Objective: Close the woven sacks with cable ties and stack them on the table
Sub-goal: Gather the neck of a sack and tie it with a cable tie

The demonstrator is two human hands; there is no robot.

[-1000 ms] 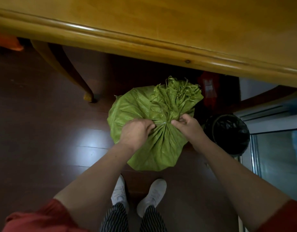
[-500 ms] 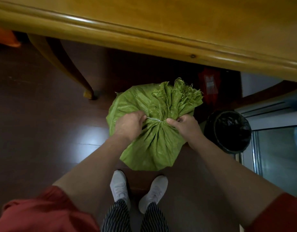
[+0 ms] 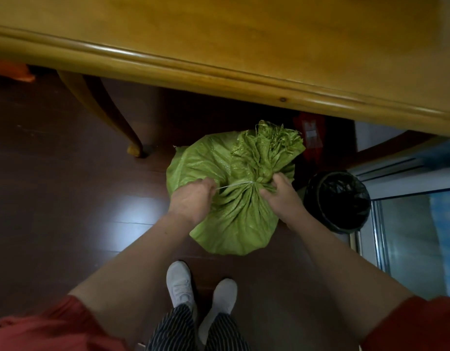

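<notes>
Fingers (image 3: 208,184) of the left hand (image 3: 191,201) are clenched around the free tail of a pale cable tie (image 3: 234,185), drawn taut leftward from the gathered neck of a green woven sack (image 3: 231,224). That sack stands on the dark wooden floor (image 3: 67,211), below and in front of the yellow wooden counter (image 3: 244,46), not on it. Its frayed mouth fans out above the cinched neck. On the other side of the neck, the right hand (image 3: 282,196) presses its curled fingers (image 3: 268,192) into the bunched fabric beside the tie. Two white shoes (image 3: 201,292) stand just below the sack. Further right, a black-lined bin (image 3: 338,198) sits close beside the sack
</notes>
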